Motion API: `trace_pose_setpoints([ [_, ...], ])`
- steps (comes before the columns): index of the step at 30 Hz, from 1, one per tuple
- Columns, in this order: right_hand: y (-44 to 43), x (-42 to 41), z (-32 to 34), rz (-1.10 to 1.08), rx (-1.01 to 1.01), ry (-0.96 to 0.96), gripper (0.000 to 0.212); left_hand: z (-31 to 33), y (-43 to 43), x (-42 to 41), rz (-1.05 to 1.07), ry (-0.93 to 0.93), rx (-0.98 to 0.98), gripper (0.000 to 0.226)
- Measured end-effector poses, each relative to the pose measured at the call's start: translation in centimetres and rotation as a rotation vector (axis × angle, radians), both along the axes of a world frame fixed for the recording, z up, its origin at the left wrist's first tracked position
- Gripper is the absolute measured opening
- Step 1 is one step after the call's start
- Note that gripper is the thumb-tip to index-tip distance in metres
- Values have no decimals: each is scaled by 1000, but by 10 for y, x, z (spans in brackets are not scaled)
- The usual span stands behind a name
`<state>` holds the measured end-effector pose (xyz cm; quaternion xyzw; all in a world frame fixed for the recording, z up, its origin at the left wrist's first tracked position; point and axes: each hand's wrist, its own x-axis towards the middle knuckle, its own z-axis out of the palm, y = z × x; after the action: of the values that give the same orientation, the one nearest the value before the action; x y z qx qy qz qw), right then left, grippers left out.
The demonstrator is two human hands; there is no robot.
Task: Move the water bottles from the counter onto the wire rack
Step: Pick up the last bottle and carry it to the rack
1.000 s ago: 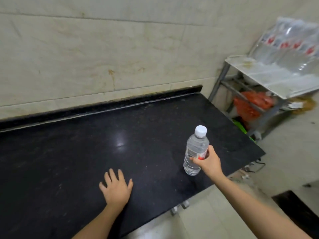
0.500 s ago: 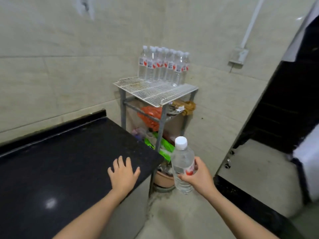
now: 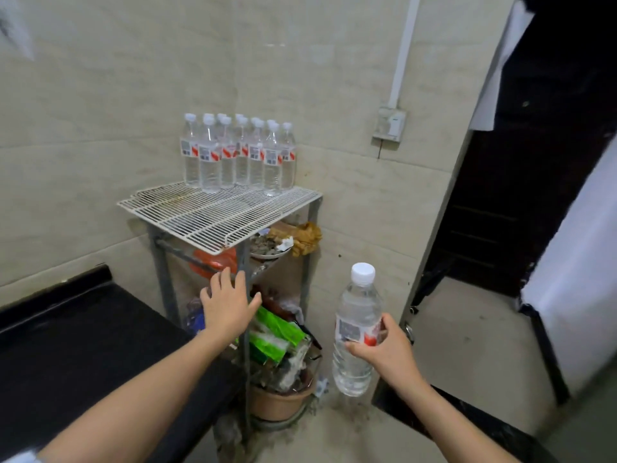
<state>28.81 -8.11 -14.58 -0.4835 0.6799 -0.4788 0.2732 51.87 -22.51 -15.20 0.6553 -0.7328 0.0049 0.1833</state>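
Observation:
My right hand grips a clear water bottle with a white cap, upright in the air, low and to the right of the wire rack. The white wire rack stands against the tiled wall, with several identical bottles lined up along its back edge. My left hand hangs open, fingers spread, in front of the rack's lower shelves and past the end of the black counter. I see no bottles on the visible part of the counter.
Under the rack top sit an orange bag, a dish of scraps, green packets and a brown pot. A dark doorway opens at right. A wall socket is above right of the rack.
I lifted the bottle off the counter and turned right toward the rack, which is now nearer. My left hand has left the counter and hangs in front of the rack.

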Motion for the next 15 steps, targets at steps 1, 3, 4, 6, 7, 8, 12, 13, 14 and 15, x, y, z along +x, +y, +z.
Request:
trace_pose_setpoints([
  [1,-14,-10,2,-3,-3,-2,44,5,-18,-10,-18,14,-20,61],
  [3,-47,-28,12,-7,-13,-5,44,17,-55,-31,-46,32,-95,60],
  [4,-67,-36,19,-9,-24,-1,44,24,-75,-40,-52,37,-126,60],
  [6,-109,-50,36,-12,-51,9,42,38,-114,-55,-45,31,-138,63],
  [7,-130,-55,45,-10,-65,11,42,44,-134,-61,-33,24,-128,66],
  [8,-152,-58,53,-9,-80,13,41,48,-152,-67,-17,10,-114,69],
  [12,-230,-61,78,-1,-151,0,42,44,-207,-74,51,-106,-73,75],
  [13,-249,-60,83,19,-170,-8,43,39,-214,-74,72,-145,-65,75],
  [14,-268,-57,88,39,-185,-14,44,34,-218,-75,89,-186,-61,75],
  [15,-289,-53,94,57,-200,-17,45,30,-221,-77,106,-218,-55,74],
])
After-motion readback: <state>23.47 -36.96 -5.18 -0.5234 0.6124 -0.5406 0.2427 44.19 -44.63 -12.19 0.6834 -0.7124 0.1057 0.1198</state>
